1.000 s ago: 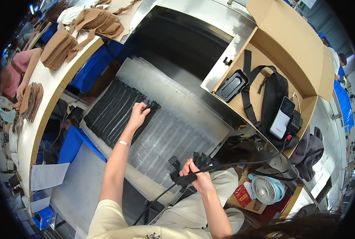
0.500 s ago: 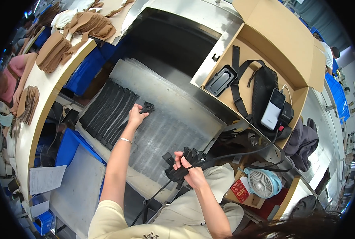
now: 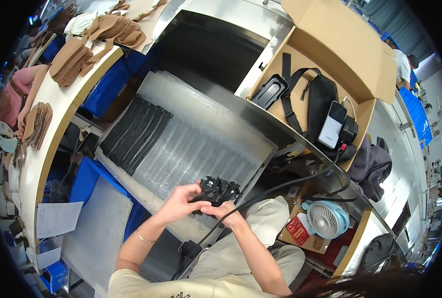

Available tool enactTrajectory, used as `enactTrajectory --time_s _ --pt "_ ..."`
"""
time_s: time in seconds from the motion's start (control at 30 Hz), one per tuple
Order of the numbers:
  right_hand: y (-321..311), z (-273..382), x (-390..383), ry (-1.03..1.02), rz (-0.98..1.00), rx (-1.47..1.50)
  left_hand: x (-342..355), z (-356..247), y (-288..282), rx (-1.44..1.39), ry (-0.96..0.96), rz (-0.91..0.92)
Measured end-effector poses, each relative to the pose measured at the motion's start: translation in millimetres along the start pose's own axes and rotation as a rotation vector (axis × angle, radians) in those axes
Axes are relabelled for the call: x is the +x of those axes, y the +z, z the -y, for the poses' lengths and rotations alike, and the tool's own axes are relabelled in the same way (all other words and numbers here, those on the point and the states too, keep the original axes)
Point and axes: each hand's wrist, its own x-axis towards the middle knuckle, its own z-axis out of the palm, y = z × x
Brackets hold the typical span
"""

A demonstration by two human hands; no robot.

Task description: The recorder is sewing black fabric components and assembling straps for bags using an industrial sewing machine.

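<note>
Several thin black strips [image 3: 136, 134] lie side by side on the left half of a translucent grey plastic sheet [image 3: 196, 134]. At the sheet's near right edge, a crumpled bundle of black strips [image 3: 220, 190] is between my hands. My left hand [image 3: 181, 202] pinches the bundle's left side, thumb pointing right. Low on the bundle, my right hand [image 3: 224, 212] has its fingers closed around it, mostly hidden. The two thumbs nearly meet. A black cable [image 3: 260, 193] passes across my right hand.
An open cardboard box [image 3: 375, 111] at the right holds a black strap bag and a white power bank [image 3: 332, 125]. Below it stands a light-blue fan [image 3: 329, 219]. A blue bin [image 3: 89, 174] and a worktable with brown pieces [image 3: 71, 62] are at the left, where another person sits.
My left hand has left the laid-out strips and come right and nearer, joining my right hand at the bundle. The strip end it held now lies along the row.
</note>
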Motion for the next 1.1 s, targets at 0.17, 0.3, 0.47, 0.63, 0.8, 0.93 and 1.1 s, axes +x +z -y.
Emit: enactTrajectory --time_s 0.17,0.3,0.47,0.63,0.8,0.93,1.1 --pt "2.2 17.7 -1.4 0.238 -0.186 0.074 4.3 4.9 26.1 0.021 0.072 -0.035" --pt "-15.2 15.9 0.6 -0.029 -0.049 0.301 4.6 23.8 -5.8 0.202 -0.156 0.439" --pt "-19.3 26.6 6.0 -0.02 -0.046 0.51 24.4 71.7 -80.2 0.483 -0.344 0.707" --pt "-16.1 19.1 11.2 -0.009 -0.075 0.424 119.7 60.0 -169.4 0.403 0.113 -0.443" --pt "-15.3 14.6 14.5 0.08 -0.03 0.402 185.4 70.3 -243.4 1.017 0.253 -1.18" --pt "-21.6 10.4 14.2 0.086 -0.071 0.396 200.0 55.5 -255.5 0.848 -0.239 -0.982" --pt "-21.8 6.7 18.5 0.115 -0.071 0.415 171.5 58.0 -263.9 0.631 0.148 -0.717"
